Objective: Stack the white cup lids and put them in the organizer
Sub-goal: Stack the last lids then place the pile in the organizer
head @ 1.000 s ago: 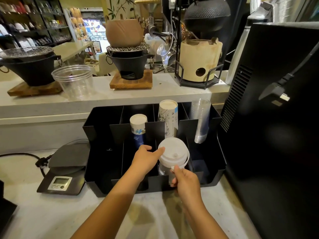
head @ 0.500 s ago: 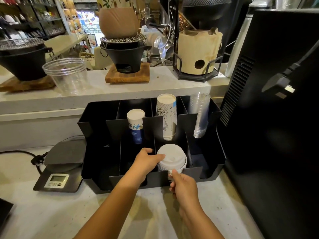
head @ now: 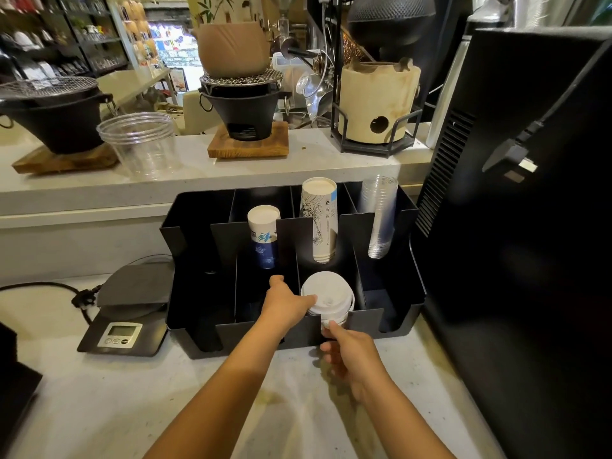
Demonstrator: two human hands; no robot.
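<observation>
The left hand (head: 286, 301) curls round the left side of the stack of white lids (head: 326, 298), fingertips on the top lid's rim. Just right of it and nearer the body, the right hand (head: 346, 354) grips the stack from below at the front, thumb up against its lower edge. Between the 2 hands the stack sits part-way down in a front compartment of the black organizer (head: 410, 309), leaning slightly toward the person. Beyond the hands, 2 paper cup stacks (head: 319, 220) and a clear cup stack (head: 379, 217) fill the rear slots; well left, a scale (head: 124, 329) lies on the tabletop (head: 99, 409). This looks like the placing step: next, settle the stack fully down, then release both hands without tipping it.
</observation>
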